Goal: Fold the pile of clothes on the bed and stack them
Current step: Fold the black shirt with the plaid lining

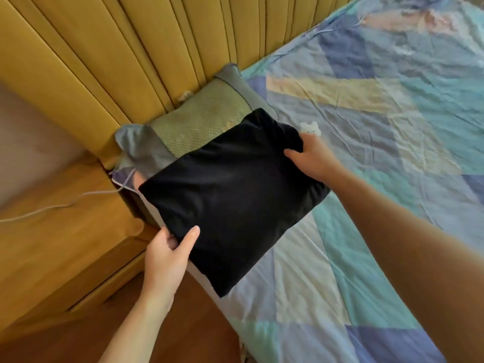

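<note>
Left hand (167,254): forearm rising from the lower edge, thumb laid flat on top of the folded black garment (230,195) at its near-left corner, fingers curled beneath; the grip pinches the cloth edge. Beside it, left of the bed, a wooden nightstand (65,244) carries a thin white cable (60,205), and a padded, vertically ribbed yellow headboard (117,48) stands behind.

Folded black garment: a flat, roughly rectangular bundle of soft, matt dark fabric, held at the bed's left edge, overlapping the lower corner of a pillow (199,121) with a greenish woven face and grey border. Its long axis runs diagonally, from the near-left corner toward the far-right corner; whether it rests on the bed or is held just above cannot be told.

Right hand (313,158): arm extended across the frame from the lower right, fingers curled around the bunched far-right corner of the garment; the grip clasps the cloth.

A small white toy figure (310,127) lies just beyond the right hand on the quilt (379,127), a wrinkled patchwork of blue, teal and cream.
</note>
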